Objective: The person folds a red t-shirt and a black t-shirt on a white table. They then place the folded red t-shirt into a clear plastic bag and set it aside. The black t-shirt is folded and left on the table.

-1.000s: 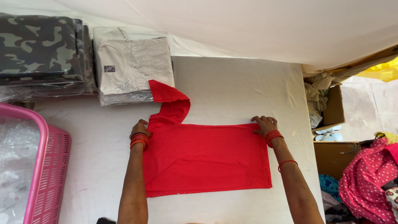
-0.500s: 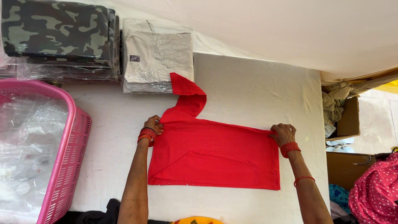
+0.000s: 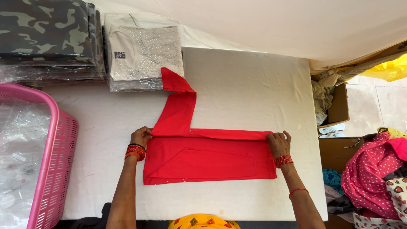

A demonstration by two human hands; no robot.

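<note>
At frame centre, left hand (image 3: 141,136) and right hand (image 3: 277,143) grasp the red garment (image 3: 203,159); far left, pink basket (image 3: 51,169) holds seemingly clear plastic bags (image 3: 19,161).

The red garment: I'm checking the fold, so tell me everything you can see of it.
The red garment is plain, matte, cotton-like cloth, lying flat on the white table as a wide folded rectangle. Its far edge is turned over into a narrow band. One sleeve runs away from the left end, its tip resting on the bagged pale top. A glittery trim lines the near hem. The left hand pinches the far left corner; the right hand presses the far right corner.
</note>
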